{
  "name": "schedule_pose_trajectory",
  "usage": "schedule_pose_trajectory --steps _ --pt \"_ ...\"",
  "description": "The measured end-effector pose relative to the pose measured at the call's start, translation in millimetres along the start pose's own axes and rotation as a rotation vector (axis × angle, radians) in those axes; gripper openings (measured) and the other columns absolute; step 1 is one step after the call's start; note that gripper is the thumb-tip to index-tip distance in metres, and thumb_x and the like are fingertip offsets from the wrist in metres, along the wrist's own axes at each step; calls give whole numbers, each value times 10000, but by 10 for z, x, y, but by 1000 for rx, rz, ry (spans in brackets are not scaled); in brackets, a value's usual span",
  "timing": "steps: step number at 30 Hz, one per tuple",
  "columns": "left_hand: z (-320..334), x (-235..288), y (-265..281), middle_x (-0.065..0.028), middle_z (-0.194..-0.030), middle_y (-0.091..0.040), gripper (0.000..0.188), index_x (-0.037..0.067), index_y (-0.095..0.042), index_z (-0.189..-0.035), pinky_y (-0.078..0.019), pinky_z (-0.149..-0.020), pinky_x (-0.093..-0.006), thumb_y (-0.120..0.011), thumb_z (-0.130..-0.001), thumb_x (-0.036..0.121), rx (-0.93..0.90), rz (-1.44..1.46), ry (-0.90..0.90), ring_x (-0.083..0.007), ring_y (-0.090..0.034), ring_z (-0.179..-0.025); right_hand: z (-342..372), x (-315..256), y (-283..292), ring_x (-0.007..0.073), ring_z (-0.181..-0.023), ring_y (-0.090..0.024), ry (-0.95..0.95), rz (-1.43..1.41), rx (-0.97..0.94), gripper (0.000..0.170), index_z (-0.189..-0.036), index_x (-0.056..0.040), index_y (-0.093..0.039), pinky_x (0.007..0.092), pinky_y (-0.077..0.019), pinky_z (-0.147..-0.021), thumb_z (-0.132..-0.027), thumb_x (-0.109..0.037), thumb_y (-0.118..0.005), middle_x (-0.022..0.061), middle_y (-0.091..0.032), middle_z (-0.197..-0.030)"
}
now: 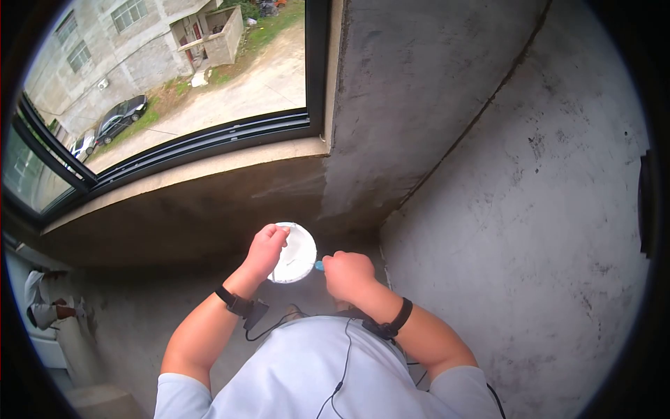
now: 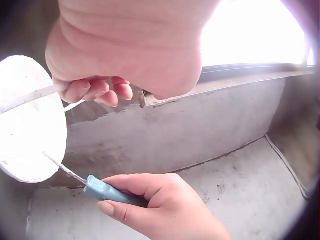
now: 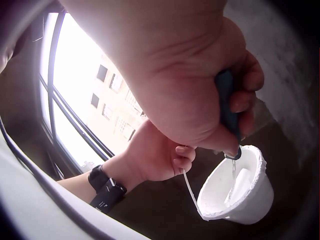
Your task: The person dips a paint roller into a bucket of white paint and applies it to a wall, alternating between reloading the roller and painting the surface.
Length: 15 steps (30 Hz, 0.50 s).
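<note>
A white bucket (image 1: 296, 255) with white material inside hangs by its thin white handle (image 3: 189, 192) from the left hand (image 1: 266, 249), whose fingers curl round that handle. The right hand (image 1: 349, 275) grips the blue handle (image 2: 111, 192) of a tool. In the right wrist view the tool's thin metal shaft (image 3: 234, 175) reaches down into the bucket (image 3: 257, 202); its far end is hidden in the white contents. The right hand (image 3: 200, 95) is just above the bucket's rim, the left hand (image 3: 157, 152) beside it.
A black-framed window (image 1: 209, 136) with a ledge (image 1: 188, 172) stands ahead on the left. A bare grey wall (image 1: 516, 209) rises on the right. Another person's legs (image 1: 52, 307) show at the far left. Thin cables (image 1: 342, 370) hang over the wearer's shirt.
</note>
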<state>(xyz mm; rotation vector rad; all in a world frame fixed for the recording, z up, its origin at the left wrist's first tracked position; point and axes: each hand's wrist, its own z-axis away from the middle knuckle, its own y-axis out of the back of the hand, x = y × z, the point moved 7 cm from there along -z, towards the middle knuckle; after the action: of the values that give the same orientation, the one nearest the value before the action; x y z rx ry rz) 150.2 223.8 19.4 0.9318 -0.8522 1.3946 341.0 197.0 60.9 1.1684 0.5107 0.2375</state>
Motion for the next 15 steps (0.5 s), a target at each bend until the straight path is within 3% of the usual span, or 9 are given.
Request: schedule_pose_trajectory --steps 2,7,15 --pt "6 7 1 -13 -831 -585 264 48 -584 -930 -414 -636 -249 -589 -966 310 16 -32 -27 -75 -490 -724 45 43 32 323 -771 -676 21 -16 118 98 -839 -83 -678 444 -539 -660 -766 -117 -623 122 -654 -813" --pt "-44 45 92 -22 -850 -573 287 59 -542 -958 -419 -629 -255 -590 -969 342 58 -96 -102 -76 -482 -718 174 170 18 326 -750 -660 50 0 201 82 -825 -89 -662 455 -526 -648 -771 -120 -609 122 -637 -788" --pt "-74 3 111 -8 -841 -542 244 97 -501 -1018 -393 -541 -234 -578 -973 324 87 77 27 -62 -467 -658 322 259 33 313 -732 -647 52 11 325 84 -856 -97 -650 451 -518 -644 -786 -119 -608 96 -614 -761"
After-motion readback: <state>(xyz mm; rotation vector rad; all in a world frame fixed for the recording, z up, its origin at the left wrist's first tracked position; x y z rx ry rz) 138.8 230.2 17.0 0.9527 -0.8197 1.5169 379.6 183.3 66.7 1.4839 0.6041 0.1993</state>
